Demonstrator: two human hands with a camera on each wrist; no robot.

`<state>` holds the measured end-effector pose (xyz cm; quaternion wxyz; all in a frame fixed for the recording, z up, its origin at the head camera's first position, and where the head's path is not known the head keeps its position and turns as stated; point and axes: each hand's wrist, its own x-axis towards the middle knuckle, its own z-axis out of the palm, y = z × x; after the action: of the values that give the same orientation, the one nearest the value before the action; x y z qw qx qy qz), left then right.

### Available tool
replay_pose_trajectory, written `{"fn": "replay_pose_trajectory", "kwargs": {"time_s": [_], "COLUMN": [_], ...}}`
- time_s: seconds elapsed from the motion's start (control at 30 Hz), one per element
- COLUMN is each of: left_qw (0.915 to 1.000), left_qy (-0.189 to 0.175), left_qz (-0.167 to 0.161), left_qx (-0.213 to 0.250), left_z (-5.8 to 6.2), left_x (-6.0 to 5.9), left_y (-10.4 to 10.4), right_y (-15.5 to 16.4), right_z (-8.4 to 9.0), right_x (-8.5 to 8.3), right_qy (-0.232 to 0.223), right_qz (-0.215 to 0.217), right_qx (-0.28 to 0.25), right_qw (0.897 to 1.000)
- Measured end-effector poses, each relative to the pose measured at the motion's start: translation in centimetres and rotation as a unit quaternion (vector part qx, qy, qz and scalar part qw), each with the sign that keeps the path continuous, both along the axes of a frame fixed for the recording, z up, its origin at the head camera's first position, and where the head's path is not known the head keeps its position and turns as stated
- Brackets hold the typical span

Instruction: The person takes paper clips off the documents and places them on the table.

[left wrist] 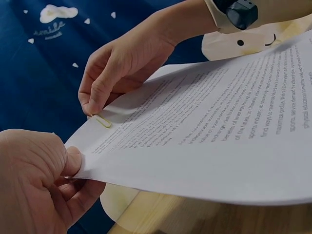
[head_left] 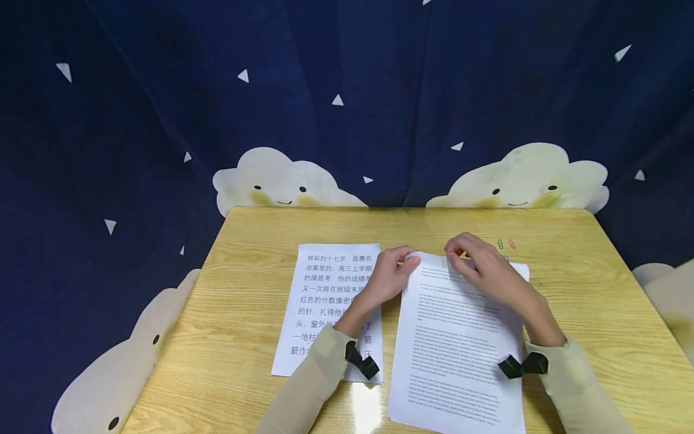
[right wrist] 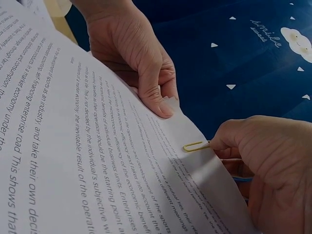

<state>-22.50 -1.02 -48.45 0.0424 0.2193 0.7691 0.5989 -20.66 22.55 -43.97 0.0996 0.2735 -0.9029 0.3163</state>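
My left hand [head_left: 394, 274] pinches the top left corner of a printed paper stack [head_left: 455, 355], thumb on top and fingers beneath. At the top edge my right hand [head_left: 482, 265] pinches a yellow paper clip [right wrist: 196, 146]. One looped end of the clip lies over the printed face in the right wrist view; the other end is hidden by the fingers. The left wrist view shows the stack's top end raised, with the same clip [left wrist: 102, 121] under the right fingertips. Something thin and blue [right wrist: 242, 179] shows beside the right fingers; its kind is unclear.
A green paper clip [head_left: 500, 244] and a red paper clip [head_left: 512, 244] lie beyond the right hand, with another clip [head_left: 506, 258] partly showing near it. Left of the stack, a sheet with large Chinese print [head_left: 320, 301] lies on the wooden table [head_left: 217, 337], partly under the left arm.
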Motion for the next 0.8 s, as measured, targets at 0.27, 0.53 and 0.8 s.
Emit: {"fn": "replay_pose_trajectory", "kwargs": {"time_s": [0.27,0.53,0.8], "left_qw": [1.0,1.0,0.9999], "left_qy": [0.004,0.008,0.01], "left_qz": [0.001,0.002,0.004], "left_qx": [0.0,-0.002,-0.002], "left_z": [0.2,0.41,0.57], "left_x": [-0.01,0.03,0.07], "left_y": [0.03,0.08,0.11], "right_y": [0.12,0.17,0.18], "right_z": [0.3,0.53,0.63], "right_x": [0.04,0.03,-0.02], "right_qy": [-0.009,-0.015,-0.013], "right_qz": [-0.001,-0.001,0.002], "right_qx": [-0.001,-0.002,0.0], "right_qw": [1.0,1.0,1.0]}}
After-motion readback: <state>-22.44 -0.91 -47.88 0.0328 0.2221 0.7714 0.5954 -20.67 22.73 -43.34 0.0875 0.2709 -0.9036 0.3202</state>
